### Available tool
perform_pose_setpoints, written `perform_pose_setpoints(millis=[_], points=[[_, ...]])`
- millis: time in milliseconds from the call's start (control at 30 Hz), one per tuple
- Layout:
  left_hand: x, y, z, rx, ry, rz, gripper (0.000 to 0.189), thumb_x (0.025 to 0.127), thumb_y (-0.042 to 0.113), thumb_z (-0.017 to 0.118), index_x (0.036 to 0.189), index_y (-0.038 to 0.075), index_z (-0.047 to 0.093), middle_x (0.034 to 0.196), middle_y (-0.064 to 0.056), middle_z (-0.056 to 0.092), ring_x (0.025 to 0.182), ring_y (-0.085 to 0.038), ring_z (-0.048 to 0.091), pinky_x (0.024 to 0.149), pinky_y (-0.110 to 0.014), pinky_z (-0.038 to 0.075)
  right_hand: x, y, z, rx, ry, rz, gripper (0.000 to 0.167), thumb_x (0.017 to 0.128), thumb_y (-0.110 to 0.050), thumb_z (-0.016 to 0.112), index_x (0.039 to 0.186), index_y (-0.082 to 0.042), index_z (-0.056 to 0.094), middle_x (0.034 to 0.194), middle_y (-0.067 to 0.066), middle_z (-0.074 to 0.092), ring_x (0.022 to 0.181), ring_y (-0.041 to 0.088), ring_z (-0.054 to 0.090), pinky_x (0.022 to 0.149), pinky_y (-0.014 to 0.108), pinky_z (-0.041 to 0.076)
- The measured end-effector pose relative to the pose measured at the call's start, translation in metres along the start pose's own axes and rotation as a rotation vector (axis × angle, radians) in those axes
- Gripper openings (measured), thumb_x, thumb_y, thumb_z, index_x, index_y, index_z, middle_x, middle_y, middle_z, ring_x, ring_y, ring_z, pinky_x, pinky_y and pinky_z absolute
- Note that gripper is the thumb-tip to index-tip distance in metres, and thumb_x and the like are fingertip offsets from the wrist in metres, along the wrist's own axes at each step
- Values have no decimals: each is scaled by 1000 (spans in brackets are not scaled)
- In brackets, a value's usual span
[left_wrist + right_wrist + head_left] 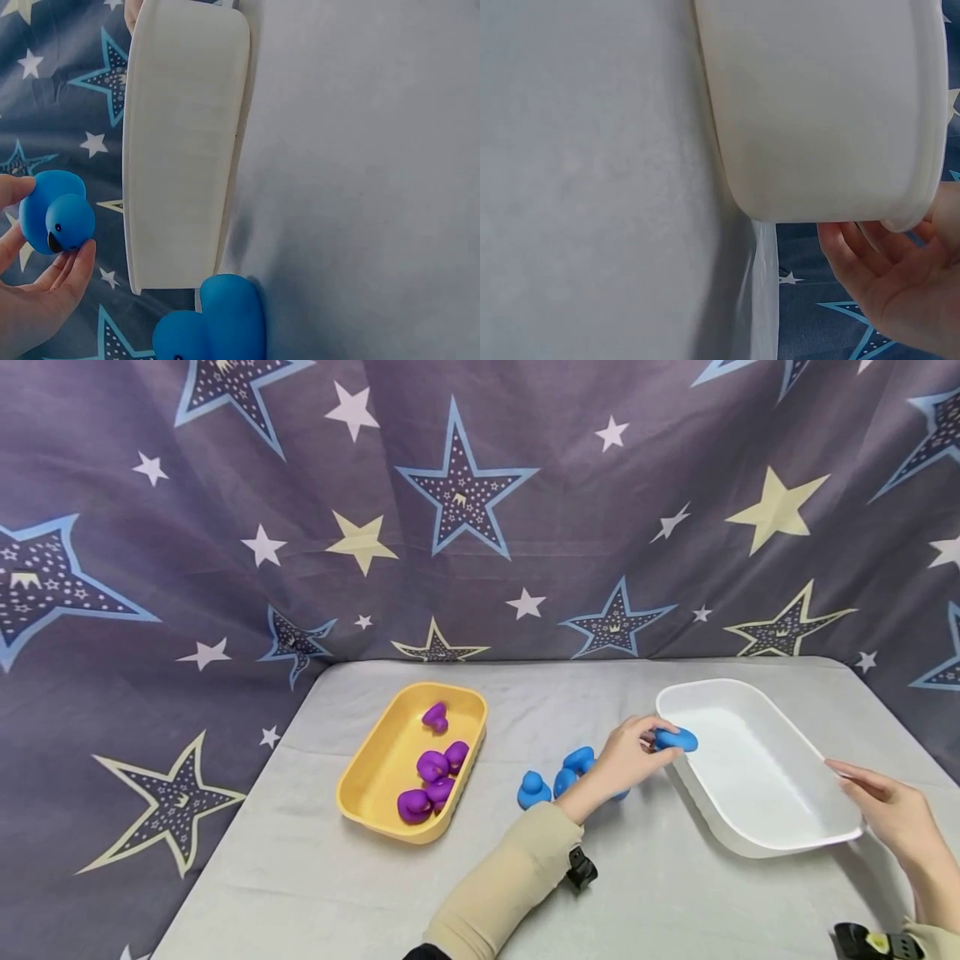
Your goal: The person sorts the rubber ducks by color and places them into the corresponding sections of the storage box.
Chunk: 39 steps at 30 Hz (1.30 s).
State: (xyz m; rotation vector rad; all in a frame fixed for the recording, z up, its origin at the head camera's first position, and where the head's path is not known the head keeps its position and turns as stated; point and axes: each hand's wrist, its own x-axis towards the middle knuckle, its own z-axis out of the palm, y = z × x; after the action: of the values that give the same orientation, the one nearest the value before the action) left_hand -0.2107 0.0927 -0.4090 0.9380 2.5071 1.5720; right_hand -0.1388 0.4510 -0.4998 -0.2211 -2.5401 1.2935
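Observation:
In the head view my left hand (630, 752) holds a blue rubber duck (677, 740) at the left rim of the white bin (765, 768). The left wrist view shows this duck (64, 214) pinched between thumb and fingers, its dark beak pointing down. My right hand (892, 806) is at the bin's right rim; in the right wrist view its fingers (847, 262) curl up under the rim at the near corner. Several more blue ducks (533, 790) sit on the table left of the bin, some partly covered by my left forearm. Inside, the white bin shows no ducks.
A yellow bin (367, 777) stands at the left of the table, with several purple ducks (432, 766) in it. The grey cloth-covered table (300, 877) ends at a star-patterned curtain (487, 585) behind and on the left.

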Motion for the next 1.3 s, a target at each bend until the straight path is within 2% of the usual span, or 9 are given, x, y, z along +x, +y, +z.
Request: perform_pose_setpoints(millis=[300, 533, 767, 933, 1300], points=[[13, 3, 9, 19, -2, 1, 24, 81, 21, 64, 104, 14, 61, 90, 3, 50, 76, 1, 46, 64, -10, 40, -1, -2, 1, 14, 22, -21, 32, 89, -20, 52, 120, -18, 57, 87, -45, 46, 83, -27, 38, 65, -2, 32], [21, 2, 17, 31, 21, 26, 24, 80, 20, 65, 103, 13, 62, 92, 2, 53, 75, 2, 46, 64, -8, 39, -4, -4, 0, 4, -1, 52, 32, 89, -24, 52, 121, -23, 55, 83, -45, 44, 78, -27, 36, 61, 0, 32], [25, 3, 21, 32, 37, 28, 23, 80, 19, 65, 103, 13, 63, 94, 0, 55, 74, 2, 47, 63, -6, 38, -3, -7, 1, 29, -11, 57, 34, 89, -24, 52, 123, -21, 54, 85, -45, 44, 79, -27, 36, 62, -1, 31], [29, 4, 22, 57, 15, 46, 24, 80, 19, 65, 103, 12, 62, 97, 0, 56, 74, 2, 47, 66, -4, 37, -3, -6, 2, 26, -11, 89, 35, 89, -27, 52, 123, -24, 53, 86, -45, 43, 80, -26, 36, 63, -1, 30], [38, 4, 23, 78, -46, 29, 26, 81, 21, 64, 106, 13, 61, 103, 0, 57, 78, 3, 48, 67, -4, 37, -3, -3, 4, -60, -4, 108, 36, 89, -32, 50, 125, -24, 51, 96, -39, 43, 82, -23, 35, 61, 3, 35]])
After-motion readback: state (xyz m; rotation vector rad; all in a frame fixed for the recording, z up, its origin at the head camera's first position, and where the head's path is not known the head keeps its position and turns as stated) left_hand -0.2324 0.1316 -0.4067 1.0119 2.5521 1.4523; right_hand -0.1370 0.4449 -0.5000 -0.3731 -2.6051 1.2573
